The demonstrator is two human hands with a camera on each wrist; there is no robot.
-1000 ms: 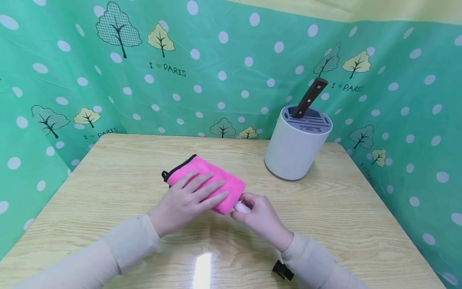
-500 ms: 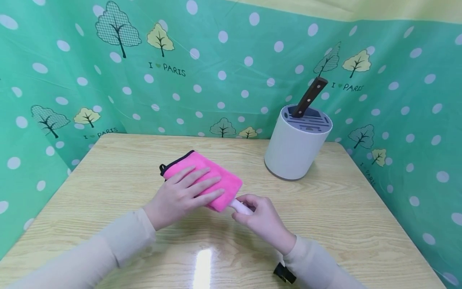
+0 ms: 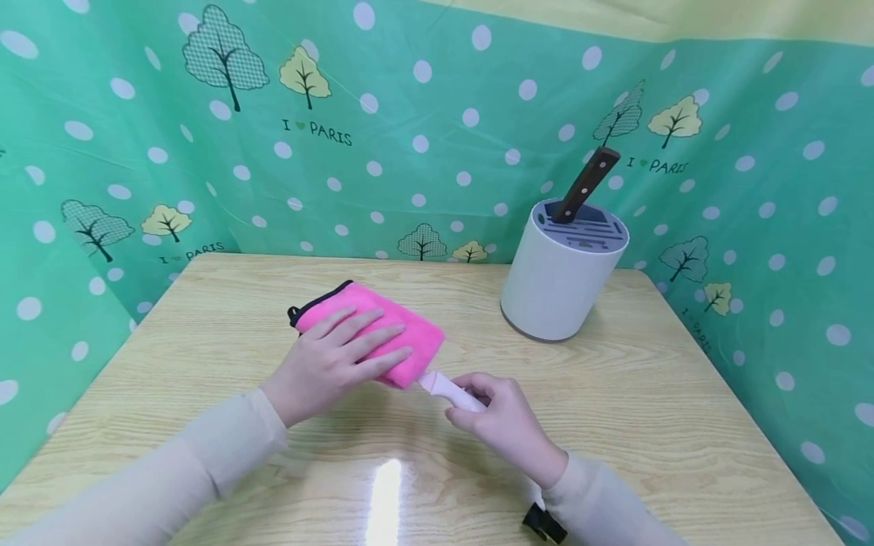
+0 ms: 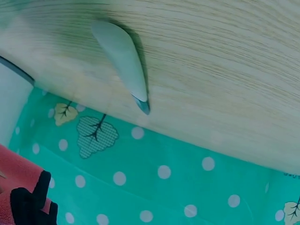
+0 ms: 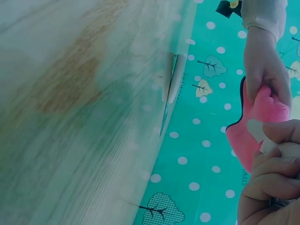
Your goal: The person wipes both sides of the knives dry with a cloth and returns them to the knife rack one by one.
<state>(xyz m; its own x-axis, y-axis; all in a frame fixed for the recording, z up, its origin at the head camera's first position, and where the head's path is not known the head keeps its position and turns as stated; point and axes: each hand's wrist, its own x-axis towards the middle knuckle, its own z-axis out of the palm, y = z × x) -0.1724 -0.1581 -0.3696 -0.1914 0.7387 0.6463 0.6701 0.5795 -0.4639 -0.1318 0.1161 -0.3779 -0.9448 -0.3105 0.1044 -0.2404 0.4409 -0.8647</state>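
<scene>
Partway, I judge: white handle bare, the rest seemingly wrapped, not yet clear
I see fingers of the right hand gripping it; beyond their tips, the left hand pinches the pink cloth

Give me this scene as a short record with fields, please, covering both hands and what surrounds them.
Left hand: holds pink cloth, fingers spread over its top
Right hand: grips white handle
Handle: sticks out of the cloth's near right end
Inside the cloth: hidden from view
Container: white slotted holder, standing at far right
In holder: dark-handled knife, handle up
Surface: light wood-grain table
Backdrop: green dotted sheet with printed trees
Near right sleeve: small black item, purpose unclear
</scene>
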